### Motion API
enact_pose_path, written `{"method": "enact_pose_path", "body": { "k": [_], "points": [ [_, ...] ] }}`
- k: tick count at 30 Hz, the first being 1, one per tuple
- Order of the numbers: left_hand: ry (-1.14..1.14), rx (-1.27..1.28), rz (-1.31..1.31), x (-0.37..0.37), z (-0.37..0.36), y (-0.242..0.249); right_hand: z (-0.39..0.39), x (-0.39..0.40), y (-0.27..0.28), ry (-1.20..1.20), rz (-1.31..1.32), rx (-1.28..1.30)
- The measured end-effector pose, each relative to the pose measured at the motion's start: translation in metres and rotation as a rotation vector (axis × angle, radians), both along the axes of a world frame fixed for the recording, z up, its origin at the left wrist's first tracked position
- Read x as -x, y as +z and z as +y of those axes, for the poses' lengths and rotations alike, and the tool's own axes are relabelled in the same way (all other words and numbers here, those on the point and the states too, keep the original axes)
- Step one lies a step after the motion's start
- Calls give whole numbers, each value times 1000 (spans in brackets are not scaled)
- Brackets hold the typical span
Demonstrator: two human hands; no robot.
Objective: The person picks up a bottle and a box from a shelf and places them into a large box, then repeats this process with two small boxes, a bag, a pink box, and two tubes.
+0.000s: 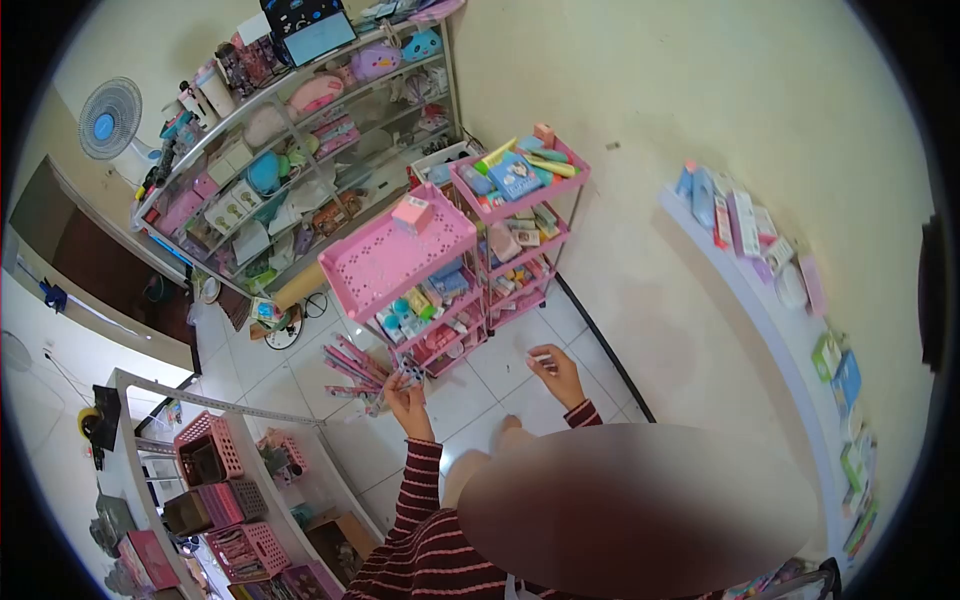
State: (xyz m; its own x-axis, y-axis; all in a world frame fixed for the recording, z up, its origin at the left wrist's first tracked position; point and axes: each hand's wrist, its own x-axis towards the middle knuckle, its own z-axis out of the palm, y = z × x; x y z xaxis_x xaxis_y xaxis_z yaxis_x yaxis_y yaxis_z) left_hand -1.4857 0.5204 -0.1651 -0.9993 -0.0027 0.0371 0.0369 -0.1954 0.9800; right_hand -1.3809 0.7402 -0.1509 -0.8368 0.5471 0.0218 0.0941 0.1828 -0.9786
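My left hand (pixel 408 408) is raised in front of the pink trolley, its fingertips drawn together. A small pale item may be between them, but it blends with the things behind. To the right, my right hand (pixel 560 378) hovers over the floor tiles with fingers curled and the thumb apart; nothing shows in it. The pink trolley (pixel 365 262) carries a pink box (pixel 412 213) on its top tray and packaged goods on the lower tiers. Close behind my left hand stand pink rolled packages (pixel 352 362). Both sleeves are striped maroon.
A second pink trolley (pixel 520 212) with tubes and boxes adjoins the first. A glass display case (pixel 300 135) lines the back. On the right, a curved white wall shelf (pixel 745 290) bears cartons. At lower left, a rack (pixel 145 420) holds pink baskets (pixel 225 445).
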Motion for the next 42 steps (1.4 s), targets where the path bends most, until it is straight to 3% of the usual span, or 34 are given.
{"method": "enact_pose_path", "body": {
  "k": [5, 7, 9, 11, 13, 15, 18, 22, 23, 25, 27, 29, 33, 35, 38, 39, 41, 42],
  "points": [
    [33, -41, 141, 86, 54, 31, 64, 104, 6, 63, 35, -54],
    [25, 69, 111, 119, 68, 41, 81, 149, 20, 72, 65, -67],
    [-14, 365, 166, 158, 85, 46, 92, 190, 34, 24, 131, -129],
    [-31, 403, 160, 196, 100, 30, 104, 227, 38, -14, 175, -161],
    [-28, 724, 420, 233, 115, 26, 115, 262, 49, -49, 197, -398],
    [-59, 828, 402, 257, 125, 26, 124, 292, 45, -68, 198, -471],
    [-135, 906, 439, 283, 145, 25, 128, 329, 50, -160, 93, -842],
    [-228, 913, 409, 297, 160, 30, 127, 360, 41, -129, -185, -1002],
    [-241, 1027, 364, 299, 164, 35, 125, 366, 38, -135, -196, -996],
    [-261, 1137, 315, 302, 172, 43, 122, 375, 31, -176, -509, -1109],
    [-320, 1287, 254, 305, 177, 48, 125, 383, 29, -190, -539, -1147],
    [-322, 1251, 245, 305, 178, 45, 127, 387, 30, -156, -624, -1085],
    [-346, 1136, 332, 303, 173, 41, 133, 387, 24, -172, -540, -1105],
    [-362, 1078, 305, 304, 165, 47, 133, 383, 31, -122, -509, -849],
    [-507, 664, 121, 316, 144, 51, 142, 366, 41, -43, -244, -622],
    [-522, 665, 131, 318, 143, 66, 141, 358, 48, -61, -245, -620],
    [-652, 277, -116, 319, 148, 103, 140, 336, 70, -58, 84, -322],
    [-662, 216, -113, 322, 151, 104, 141, 321, 78, -34, 98, -170]
  ]
}}
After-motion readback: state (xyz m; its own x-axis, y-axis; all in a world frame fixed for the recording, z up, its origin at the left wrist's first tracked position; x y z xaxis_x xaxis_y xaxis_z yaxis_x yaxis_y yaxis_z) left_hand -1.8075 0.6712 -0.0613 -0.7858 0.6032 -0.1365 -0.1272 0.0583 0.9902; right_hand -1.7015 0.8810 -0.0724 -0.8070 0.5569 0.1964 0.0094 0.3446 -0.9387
